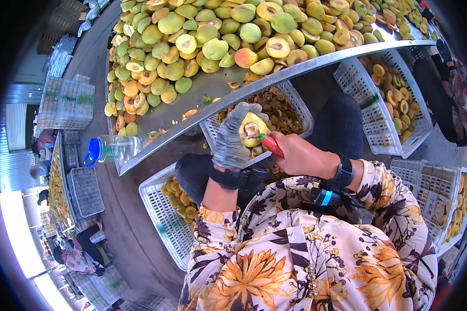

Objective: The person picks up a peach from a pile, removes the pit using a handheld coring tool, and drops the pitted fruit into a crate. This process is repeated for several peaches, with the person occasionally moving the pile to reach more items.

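My left hand [230, 139], in a grey work glove, is wrapped around a yellow peach half [249, 136] with its cut side and brown hollow turned up. In my bare right hand [302, 154] is a small pitting tool [272, 145] with a red handle and a green collar. Its tip is right at the peach's hollow, and the working end is hidden there. Both hands are above a white crate [305, 108] of brown and yellow fruit scraps, just in front of the metal table's edge [267, 83].
A large heap of halved peaches [207, 36] covers the table. A blue-capped clear bottle [118, 149] lies at its left corner. Crates of peach halves stand at my lower left [163, 236], the right [363, 98] and lower right [433, 194]. Other people sit farther left; another is at right.
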A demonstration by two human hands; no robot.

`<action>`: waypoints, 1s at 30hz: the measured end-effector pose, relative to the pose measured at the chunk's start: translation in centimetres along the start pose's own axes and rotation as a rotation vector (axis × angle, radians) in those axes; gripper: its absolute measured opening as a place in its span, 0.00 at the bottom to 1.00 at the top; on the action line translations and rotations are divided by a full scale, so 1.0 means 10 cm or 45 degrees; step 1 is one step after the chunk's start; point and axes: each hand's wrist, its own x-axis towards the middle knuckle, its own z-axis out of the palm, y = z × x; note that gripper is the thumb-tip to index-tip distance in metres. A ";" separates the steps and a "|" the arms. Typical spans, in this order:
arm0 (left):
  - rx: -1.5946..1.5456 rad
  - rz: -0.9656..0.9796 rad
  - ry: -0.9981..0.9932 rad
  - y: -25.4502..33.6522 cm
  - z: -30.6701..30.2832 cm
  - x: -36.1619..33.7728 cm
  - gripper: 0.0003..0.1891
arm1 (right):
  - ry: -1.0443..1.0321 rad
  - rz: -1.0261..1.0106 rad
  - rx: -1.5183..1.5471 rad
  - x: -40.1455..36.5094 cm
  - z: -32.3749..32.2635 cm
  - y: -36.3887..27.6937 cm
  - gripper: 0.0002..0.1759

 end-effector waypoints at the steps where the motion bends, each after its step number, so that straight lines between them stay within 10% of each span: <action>1: 0.002 -0.002 -0.001 -0.04 0.02 0.01 0.17 | 0.013 -0.015 0.010 0.00 0.02 0.01 0.14; 7: 0.085 0.376 0.220 -0.21 0.03 0.07 0.13 | 0.052 0.087 0.228 -0.04 0.16 -0.07 0.12; 11: 0.085 0.334 0.205 -0.13 0.02 0.05 0.12 | 0.056 0.087 0.202 -0.05 0.22 -0.07 0.11; 14: -0.002 -0.155 -0.098 0.06 -0.06 0.03 0.10 | -0.030 0.103 0.023 -0.06 0.14 -0.11 0.13; 21: 0.100 0.468 0.306 -0.25 -0.06 0.04 0.11 | -0.049 0.208 0.326 -0.04 0.23 -0.14 0.13; 30: -0.057 0.270 0.040 -0.15 0.01 0.07 0.18 | 0.258 0.108 0.277 0.01 0.27 -0.10 0.12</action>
